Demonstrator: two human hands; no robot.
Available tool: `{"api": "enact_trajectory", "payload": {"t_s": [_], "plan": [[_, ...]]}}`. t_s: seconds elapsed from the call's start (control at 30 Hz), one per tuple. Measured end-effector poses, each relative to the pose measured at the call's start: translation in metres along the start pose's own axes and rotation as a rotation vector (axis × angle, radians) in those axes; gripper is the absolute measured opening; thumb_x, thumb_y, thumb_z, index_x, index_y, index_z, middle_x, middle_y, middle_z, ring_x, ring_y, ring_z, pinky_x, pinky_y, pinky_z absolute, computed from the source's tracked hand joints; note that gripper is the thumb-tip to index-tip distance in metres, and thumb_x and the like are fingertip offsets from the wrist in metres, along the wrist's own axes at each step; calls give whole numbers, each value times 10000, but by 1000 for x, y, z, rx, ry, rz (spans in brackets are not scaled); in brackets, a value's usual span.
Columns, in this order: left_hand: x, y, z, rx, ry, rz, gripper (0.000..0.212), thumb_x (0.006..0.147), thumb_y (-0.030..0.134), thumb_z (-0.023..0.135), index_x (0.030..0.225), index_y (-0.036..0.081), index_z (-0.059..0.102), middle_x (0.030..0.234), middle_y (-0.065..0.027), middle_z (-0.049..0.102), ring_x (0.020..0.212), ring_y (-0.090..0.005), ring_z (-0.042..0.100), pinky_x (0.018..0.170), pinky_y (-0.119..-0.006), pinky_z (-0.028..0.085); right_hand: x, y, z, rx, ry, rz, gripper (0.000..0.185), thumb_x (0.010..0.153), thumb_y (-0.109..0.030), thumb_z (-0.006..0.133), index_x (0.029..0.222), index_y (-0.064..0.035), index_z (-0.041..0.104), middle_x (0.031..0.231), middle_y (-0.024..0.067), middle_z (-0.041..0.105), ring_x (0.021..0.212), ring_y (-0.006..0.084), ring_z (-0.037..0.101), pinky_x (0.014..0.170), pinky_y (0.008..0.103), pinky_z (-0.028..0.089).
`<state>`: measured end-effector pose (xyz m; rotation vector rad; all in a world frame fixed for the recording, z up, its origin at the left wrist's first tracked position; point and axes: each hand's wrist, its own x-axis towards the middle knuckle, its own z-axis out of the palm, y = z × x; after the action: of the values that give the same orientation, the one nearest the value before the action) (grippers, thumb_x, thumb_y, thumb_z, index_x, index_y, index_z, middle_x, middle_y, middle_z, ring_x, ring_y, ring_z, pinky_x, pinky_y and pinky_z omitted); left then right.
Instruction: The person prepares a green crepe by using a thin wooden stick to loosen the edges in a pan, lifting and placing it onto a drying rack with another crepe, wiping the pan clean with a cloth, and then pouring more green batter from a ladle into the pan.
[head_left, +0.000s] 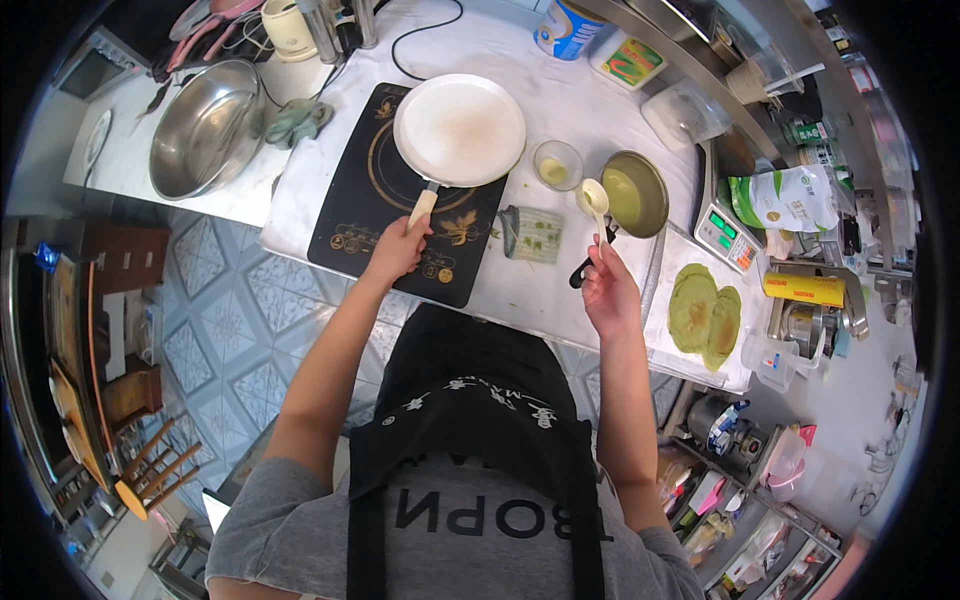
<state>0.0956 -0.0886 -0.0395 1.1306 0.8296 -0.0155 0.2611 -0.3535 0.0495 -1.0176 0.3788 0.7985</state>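
Observation:
My left hand (403, 247) grips the cream handle of a flat white pan (459, 129), which is over a black induction cooktop (330, 210). In my right hand (611, 289) is a white ladle (593, 196) with a little green batter in its bowl. The ladle's bowl is at the left rim of a metal saucepan (651, 196) of green batter, whose black handle points toward me. A small glass bowl (558, 165) with some green batter stands left of the ladle. Below it lies a folded cloth (532, 234) with green spots. Green pancakes (694, 307) lie on white paper at the right.
A large steel bowl (206, 131) and a crumpled green cloth (298, 122) are at the left. A digital scale (724, 229) stands behind the pancakes, beside a white-green bag (784, 199). Plastic tubs (628, 60) and a blue can (568, 30) line the back. Shelves run along the right.

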Motion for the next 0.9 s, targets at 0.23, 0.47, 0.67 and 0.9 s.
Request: {"api": "enact_trajectory", "payload": {"t_s": [0.23, 0.47, 0.67, 0.9], "plan": [[-1, 12, -4, -106, -107, -98, 283, 929, 351, 542, 930, 70, 513, 657, 17, 474, 485, -60, 421, 433, -204, 369, -1, -2, 2, -46, 16, -4, 231, 917, -174, 549, 1115, -55, 563, 857, 52, 661, 567, 112, 568, 488, 182, 458], [-31, 29, -4, 438, 70, -111, 306, 921, 342, 548, 844, 47, 578, 716, -62, 615, 622, -163, 609, 517, -283, 493, 5, -47, -41, -186, 71, -91, 232, 927, -210, 547, 1106, -70, 594, 780, 8, 607, 570, 88, 556, 473, 185, 423], [-69, 74, 101, 1020, 496, 729, 204, 854, 244, 621, 826, 42, 623, 791, -116, 635, 751, -300, 614, 654, -385, 480, 25, -102, -92, -470, 183, -218, 184, 916, -225, 571, 1033, -97, 634, 755, -26, 603, 593, 58, 532, 526, 189, 406], [-12, 55, 188, 1029, 399, 917, 195, 796, 171, 638, 935, 52, 572, 912, -115, 594, 907, -311, 549, 764, -407, 433, 62, -150, -104, -825, 168, -413, 184, 903, -246, 596, 982, -86, 641, 784, -3, 644, 639, 60, 544, 562, 203, 408]]}}
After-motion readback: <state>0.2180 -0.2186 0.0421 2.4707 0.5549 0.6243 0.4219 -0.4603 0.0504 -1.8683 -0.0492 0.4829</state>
